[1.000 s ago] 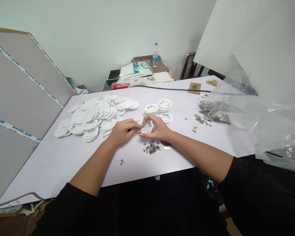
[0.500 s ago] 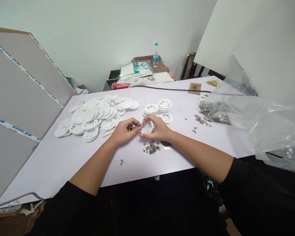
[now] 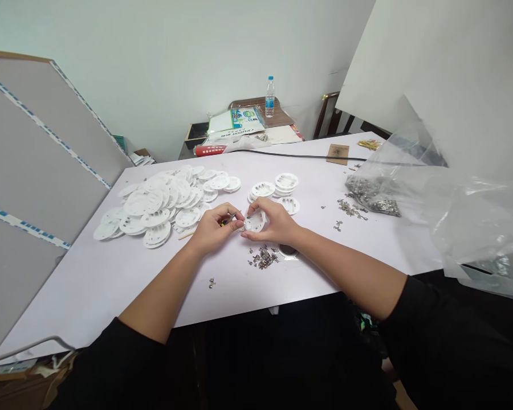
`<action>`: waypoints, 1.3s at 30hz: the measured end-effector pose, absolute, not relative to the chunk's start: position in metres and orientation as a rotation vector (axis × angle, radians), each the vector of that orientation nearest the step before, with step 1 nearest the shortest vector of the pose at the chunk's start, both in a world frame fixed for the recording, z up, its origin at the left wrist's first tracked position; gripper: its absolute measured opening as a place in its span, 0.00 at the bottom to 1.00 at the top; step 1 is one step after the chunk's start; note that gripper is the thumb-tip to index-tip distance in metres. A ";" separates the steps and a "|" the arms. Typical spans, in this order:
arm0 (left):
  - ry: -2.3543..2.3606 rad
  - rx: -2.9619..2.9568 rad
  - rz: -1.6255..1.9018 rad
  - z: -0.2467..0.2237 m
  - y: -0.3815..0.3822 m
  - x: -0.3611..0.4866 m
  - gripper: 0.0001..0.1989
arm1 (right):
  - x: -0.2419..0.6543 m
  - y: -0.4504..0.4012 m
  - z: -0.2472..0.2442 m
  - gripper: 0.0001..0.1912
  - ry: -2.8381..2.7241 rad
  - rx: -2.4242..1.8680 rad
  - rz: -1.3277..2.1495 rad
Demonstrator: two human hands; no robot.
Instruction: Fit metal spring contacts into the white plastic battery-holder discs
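Note:
My right hand (image 3: 276, 221) grips a white round plastic disc (image 3: 257, 223) between thumb and fingers, tilted up off the table. Close to its left edge, my left hand (image 3: 220, 225) is closed on a small screwdriver (image 3: 223, 222) with a black-and-yellow handle. Its thin metal shaft points toward the disc; the fingers cover most of the tool. Just below the hands lies a loose pile of small metal parts (image 3: 265, 258). Beside that pile, partly under my right wrist, is a dark round piece with a pale rim (image 3: 288, 250).
A large heap of white discs (image 3: 154, 199) spreads over the left of the table (image 3: 123, 279). Small disc stacks (image 3: 263, 190) stand behind my hands. Rightward sits a clear bag of metal parts (image 3: 374, 196). A black cable (image 3: 299, 155) crosses the back; a water bottle (image 3: 269, 98) stands beyond.
My left hand has drawn slightly left, so the screwdriver's shaft is a little farther from the disc. My right hand still holds the disc in nearly the same place.

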State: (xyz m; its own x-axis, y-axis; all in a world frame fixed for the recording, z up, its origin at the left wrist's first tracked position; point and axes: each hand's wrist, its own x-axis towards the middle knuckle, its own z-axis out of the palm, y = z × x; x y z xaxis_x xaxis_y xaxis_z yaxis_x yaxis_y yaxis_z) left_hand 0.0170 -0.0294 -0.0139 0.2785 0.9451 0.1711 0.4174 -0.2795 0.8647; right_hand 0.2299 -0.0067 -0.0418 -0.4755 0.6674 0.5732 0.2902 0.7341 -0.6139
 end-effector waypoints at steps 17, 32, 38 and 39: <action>1.285 2.132 0.842 -0.015 -0.034 0.019 0.11 | 0.233 -0.003 -0.036 0.35 -2.289 -0.717 0.177; 1.292 2.236 0.830 -0.016 -0.036 0.022 0.09 | 0.231 -0.003 -0.038 0.32 -2.327 -0.665 0.164; 1.254 2.229 0.791 -0.015 -0.034 0.020 0.10 | 0.231 -0.003 -0.038 0.31 -2.310 -0.668 0.173; 1.254 2.223 0.779 -0.014 -0.034 0.019 0.10 | 0.232 -0.003 -0.038 0.31 -2.303 -0.663 0.170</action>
